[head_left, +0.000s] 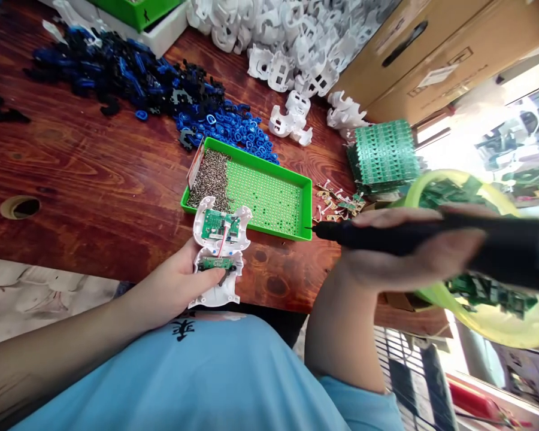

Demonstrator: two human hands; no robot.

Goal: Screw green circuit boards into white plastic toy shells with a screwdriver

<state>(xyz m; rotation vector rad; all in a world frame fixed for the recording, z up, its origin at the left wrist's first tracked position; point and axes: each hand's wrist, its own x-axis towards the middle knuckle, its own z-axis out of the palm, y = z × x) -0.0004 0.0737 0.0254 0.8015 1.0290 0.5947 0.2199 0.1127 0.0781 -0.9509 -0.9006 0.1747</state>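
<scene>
In my left hand is a white plastic controller shell, lying in two halves one above the other. Each half carries a green circuit board, and a red and white wire links them. My left thumb presses on the lower half near its board. My right hand, somewhat blurred, is closed around a black electric screwdriver. The screwdriver lies level, its thin bit pointing left at the right end of a green tray. Small screws are heaped in the tray's left part.
Blue ring-shaped parts and black pieces are piled behind the tray. White shells are heaped at the back beside a cardboard box. Stacked green boards and a yellow basket stand at right. The table has a round hole.
</scene>
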